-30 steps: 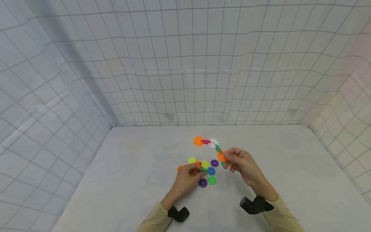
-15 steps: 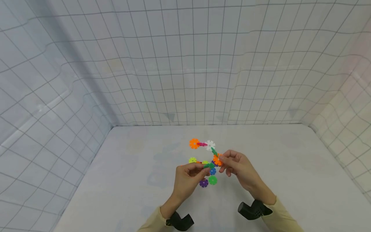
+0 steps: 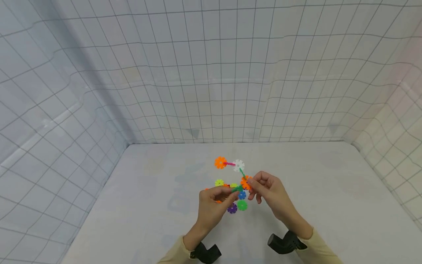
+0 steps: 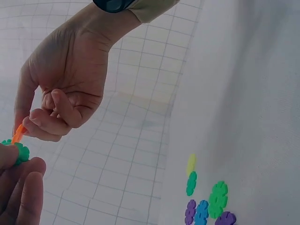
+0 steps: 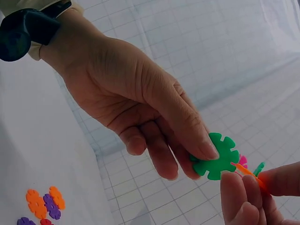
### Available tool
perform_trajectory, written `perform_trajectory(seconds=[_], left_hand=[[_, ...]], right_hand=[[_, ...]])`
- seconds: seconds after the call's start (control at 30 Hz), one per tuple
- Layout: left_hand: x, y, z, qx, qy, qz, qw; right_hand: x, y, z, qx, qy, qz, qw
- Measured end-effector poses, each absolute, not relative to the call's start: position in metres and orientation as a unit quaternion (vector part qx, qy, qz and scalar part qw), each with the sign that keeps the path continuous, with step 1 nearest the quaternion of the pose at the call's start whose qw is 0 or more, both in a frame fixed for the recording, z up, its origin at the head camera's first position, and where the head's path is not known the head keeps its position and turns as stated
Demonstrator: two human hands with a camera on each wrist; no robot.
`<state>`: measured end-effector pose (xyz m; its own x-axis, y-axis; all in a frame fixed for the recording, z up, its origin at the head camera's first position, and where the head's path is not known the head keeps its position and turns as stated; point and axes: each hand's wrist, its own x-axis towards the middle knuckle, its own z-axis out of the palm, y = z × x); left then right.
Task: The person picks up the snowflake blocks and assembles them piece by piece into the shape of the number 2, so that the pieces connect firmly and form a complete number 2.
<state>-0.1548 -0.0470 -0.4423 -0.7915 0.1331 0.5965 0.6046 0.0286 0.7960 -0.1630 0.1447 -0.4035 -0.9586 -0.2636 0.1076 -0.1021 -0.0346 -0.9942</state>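
Note:
My left hand (image 3: 211, 207) pinches a green notched plastic disc (image 5: 218, 161) between thumb and fingers. A chain of interlocking discs hangs from my right hand (image 3: 273, 193), which pinches its orange end disc (image 3: 245, 182). From there the chain runs through a green disc (image 3: 242, 173), a white disc (image 3: 239, 165) and a pink disc (image 3: 229, 164) to another orange disc (image 3: 220, 162). In the right wrist view, the edge of the orange end disc meets the rim of the green one at a right angle; how deep it sits in a notch cannot be told.
Loose discs lie on the white table (image 3: 148, 205) beneath my hands: a yellow disc (image 3: 219, 182), a blue disc (image 3: 242, 194), a bright green disc (image 3: 242, 205), a purple disc (image 3: 232, 208) and several others, partly covered. Grid-patterned sheeting (image 3: 230, 91) encloses the back and sides.
My left hand has lifted the green disc from among the loose ones and turned it. My right hand has moved left with the chain, bringing the two discs together.

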Motion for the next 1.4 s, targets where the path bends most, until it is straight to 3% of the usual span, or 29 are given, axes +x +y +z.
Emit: perform_trajectory(seconds=[0.5,0.7,1.4], left_hand=[[-0.149,-0.044,-0.436,-0.325,-0.697,-0.573,0.283],[-0.152,-0.044,-0.45,-0.337,-0.7,-0.549,0.307],[-0.151,-0.039,-0.455,-0.352,-0.686,-0.545,0.328]], right_hand=[[-0.15,0.128,-0.405,-0.191,0.738,-0.645,-0.05],[-0.148,0.126,-0.404,-0.211,0.764,-0.601,-0.102],[-0.16,0.132,-0.421,-0.233,0.738,-0.633,-0.014]])
